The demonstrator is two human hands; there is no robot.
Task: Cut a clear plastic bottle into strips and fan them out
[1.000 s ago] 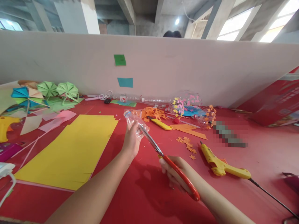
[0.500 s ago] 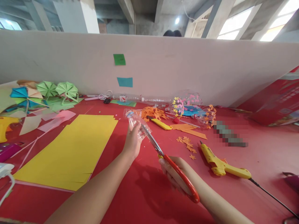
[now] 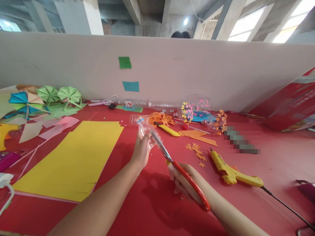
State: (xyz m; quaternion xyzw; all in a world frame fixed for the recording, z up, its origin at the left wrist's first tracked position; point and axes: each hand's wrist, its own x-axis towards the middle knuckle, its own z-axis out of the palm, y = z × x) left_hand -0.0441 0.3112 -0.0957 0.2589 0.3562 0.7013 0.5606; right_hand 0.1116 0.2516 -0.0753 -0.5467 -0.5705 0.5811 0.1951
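Your left hand (image 3: 141, 149) grips the clear plastic bottle (image 3: 145, 127) above the red surface (image 3: 152, 203), its neck pointing forward and left, its body slanting back toward your right. Your right hand (image 3: 183, 180) is closed around the scissors (image 3: 161, 146), the blades angled forward and left along roughly the bottle's slant, tips at its body, just beside your left fingers.

White partition (image 3: 201, 65) behind a red tabletop (image 3: 157, 216), concrete pillars (image 3: 76, 18) and ceiling beams (image 3: 131, 9) beyond, bright windows (image 3: 248, 24) at right, one small glowing lamp (image 3: 185, 21).
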